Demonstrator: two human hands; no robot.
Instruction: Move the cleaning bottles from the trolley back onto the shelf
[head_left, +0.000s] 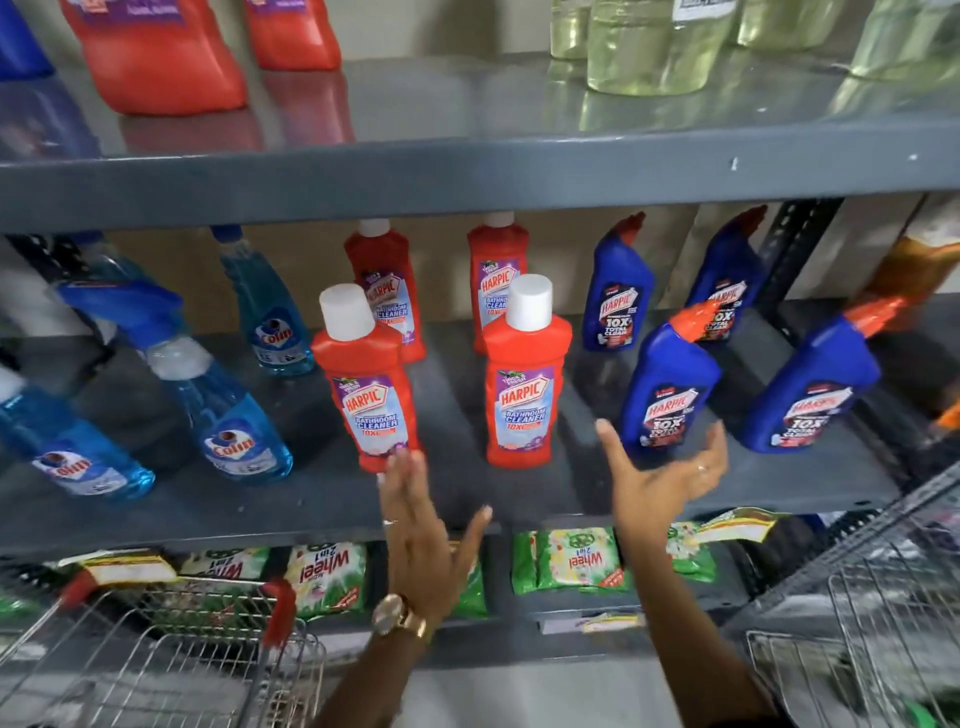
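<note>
On the grey middle shelf (311, 499) stand rows of cleaning bottles. A red Harpic bottle (366, 379) is at front centre-left and another red Harpic bottle (524, 374) to its right. A blue Harpic bottle (667, 384) and a second blue Harpic bottle (813, 384) are further right. My left hand (423, 540) is open, fingertips just below the left red bottle's base. My right hand (667, 483) is open, palm up, right below the nearer blue bottle. Neither hand holds anything. The wire trolley (171, 654) is at bottom left.
Blue Colin spray bottles (228, 415) lean on the shelf's left part. More red and blue Harpic bottles stand behind the front row. Green Wheel detergent packs (571, 561) fill the shelf below. Orange and clear bottles sit on the upper shelf. A second wire basket (883, 623) is at right.
</note>
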